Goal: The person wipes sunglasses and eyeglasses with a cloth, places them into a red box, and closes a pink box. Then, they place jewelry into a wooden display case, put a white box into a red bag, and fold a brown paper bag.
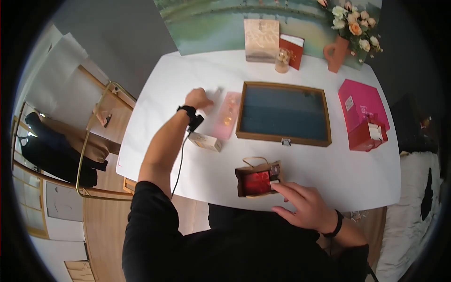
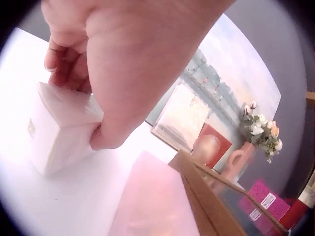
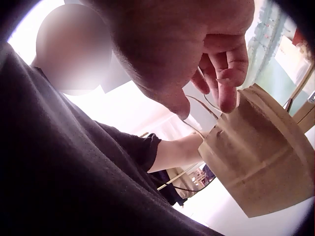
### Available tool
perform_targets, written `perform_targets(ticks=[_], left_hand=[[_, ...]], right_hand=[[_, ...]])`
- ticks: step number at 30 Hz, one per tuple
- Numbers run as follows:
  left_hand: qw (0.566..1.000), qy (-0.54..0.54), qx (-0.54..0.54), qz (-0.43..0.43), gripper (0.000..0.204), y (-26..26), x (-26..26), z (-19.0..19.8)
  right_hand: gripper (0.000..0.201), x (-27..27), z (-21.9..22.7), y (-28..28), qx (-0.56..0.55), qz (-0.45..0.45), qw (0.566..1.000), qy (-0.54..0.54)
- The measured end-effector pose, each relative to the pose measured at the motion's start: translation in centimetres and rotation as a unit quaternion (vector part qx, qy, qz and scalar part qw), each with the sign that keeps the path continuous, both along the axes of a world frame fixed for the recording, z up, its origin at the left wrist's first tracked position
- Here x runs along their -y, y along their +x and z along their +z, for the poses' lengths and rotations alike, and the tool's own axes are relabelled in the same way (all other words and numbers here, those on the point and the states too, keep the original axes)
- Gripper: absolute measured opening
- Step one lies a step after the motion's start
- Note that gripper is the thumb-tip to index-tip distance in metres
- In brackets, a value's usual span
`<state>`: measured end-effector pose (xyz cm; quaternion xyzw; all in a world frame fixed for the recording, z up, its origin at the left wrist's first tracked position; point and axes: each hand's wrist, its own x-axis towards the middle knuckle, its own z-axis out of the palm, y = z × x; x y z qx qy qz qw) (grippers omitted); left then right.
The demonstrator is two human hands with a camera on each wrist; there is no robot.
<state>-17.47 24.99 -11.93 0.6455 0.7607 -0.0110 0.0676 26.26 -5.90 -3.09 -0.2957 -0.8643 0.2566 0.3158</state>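
My left hand point(image 1: 198, 98) reaches to the left part of the table. In the left wrist view it grips a small white box point(image 2: 69, 132), thumb against one side and fingers curled over the other. Beside it lies a pink see-through case point(image 1: 229, 115) with round golden things inside. Near the front edge stands an open brown paper bag point(image 3: 261, 152) with red contents point(image 1: 256, 182) and small boxes in it. My right hand point(image 1: 305, 205) is at the bag's right side, fingers extended and loosely bent, fingertips right at the rim.
A wooden display case point(image 1: 284, 113) with a glass-like top lies mid-table. Another small white box point(image 1: 206, 142) lies left of it. At the right are a pink box point(image 1: 364, 105) and a red box point(image 1: 361, 136). A flower vase point(image 1: 336, 54) stands at the back.
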Motion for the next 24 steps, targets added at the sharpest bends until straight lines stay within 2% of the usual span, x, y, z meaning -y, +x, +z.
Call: perform_targets(ticks=[2, 3, 4, 5, 6, 7, 8, 9, 10, 11, 12, 13, 14, 15, 17, 19, 21, 22, 24], left_hand=[[0.999, 0.021, 0.031, -0.003, 0.058, -0.7, -0.4, 0.7], [0.996, 0.06, 0.065, -0.035, 0.059, -0.8, 0.1, 1.8], [0.983, 0.085, 0.161, -0.04, 0.055, 1.0, 2.7, 5.2], [0.967, 0.102, 0.217, -0.084, 0.046, 1.9, 5.0, 7.8], [0.892, 0.127, 0.409, -0.144, 0.035, 2.5, 6.9, 8.1], [0.846, 0.13, 0.502, -0.123, 0.025, 5.8, 11.8, 12.0], [0.854, 0.089, 0.492, -0.143, 0.026, 5.6, 14.9, 13.8], [0.864, 0.068, 0.486, -0.113, 0.032, 6.4, 18.9, 15.5], [0.828, 0.067, 0.543, -0.123, 0.035, 6.5, 22.7, 15.4], [0.785, 0.116, 0.549, -0.261, 0.043, 7.3, 25.0, 14.3], [0.767, 0.08, 0.601, -0.208, 0.05, 10.2, 27.4, 15.3], [0.793, 0.071, 0.528, -0.295, 0.054, 11.3, 28.2, 15.2], [0.832, 0.08, 0.428, -0.344, 0.058, 12.6, 28.5, 15.3], [0.838, 0.106, 0.394, -0.362, 0.056, 13.8, 28.7, 14.2], [0.876, 0.062, 0.353, -0.324, 0.052, 15.0, 28.7, 13.6], [0.887, 0.046, 0.281, -0.363, 0.054, 15.1, 28.1, 11.8], [0.884, 0.104, 0.177, -0.42, 0.054, 15.6, 28.0, 10.9], [0.883, 0.104, 0.178, -0.422, 0.054, 15.9, 28.0, 11.0], [0.906, 0.043, 0.108, -0.408, 0.055, 16.5, 28.2, 11.5]], right_hand=[[0.047, -0.5, -1.0, -0.2, -0.011, 0.018, 0.998, 0.064], [0.047, -0.4, -1.2, -0.3, -0.008, 0.017, 0.998, 0.053], [0.045, -0.5, -1.4, -0.2, -0.008, 0.03, 0.998, 0.059], [0.043, -0.6, -1.6, -0.3, -0.009, 0.043, 0.997, 0.066], [0.043, -0.6, -1.8, -0.4, -0.009, 0.041, 0.998, 0.054], [0.037, -0.6, -2.0, -0.4, -0.019, 0.047, 0.997, 0.057], [0.032, -0.8, -2.1, -0.5, -0.029, 0.053, 0.996, 0.062], [0.032, -1.1, -2.4, -0.6, -0.027, 0.049, 0.997, 0.056], [0.028, -1.2, -2.6, -0.7, -0.037, 0.064, 0.996, 0.058], [0.024, -1.4, -2.8, -0.7, -0.047, 0.079, 0.994, 0.062], [0.024, -1.4, -2.9, -0.8, -0.043, 0.078, 0.994, 0.058], [0.021, -1.4, -2.9, -1.0, -0.052, 0.073, 0.994, 0.068], [0.019, -1.4, -2.8, -1.0, -0.059, 0.069, 0.993, 0.08], [0.019, -1.4, -2.9, -1.0, -0.055, 0.071, 0.993, 0.078], [0.019, -1.2, -3.1, -0.9, -0.065, 0.067, 0.991, 0.095], [0.019, -0.9, -3.1, -0.8, -0.064, 0.062, 0.991, 0.096], [0.019, -0.6, -3.3, -0.7, -0.064, 0.056, 0.992, 0.098], [0.019, -0.5, -3.3, -0.6, -0.058, 0.056, 0.992, 0.096], [0.019, -0.4, -3.4, -0.6, -0.051, 0.056, 0.993, 0.094]])
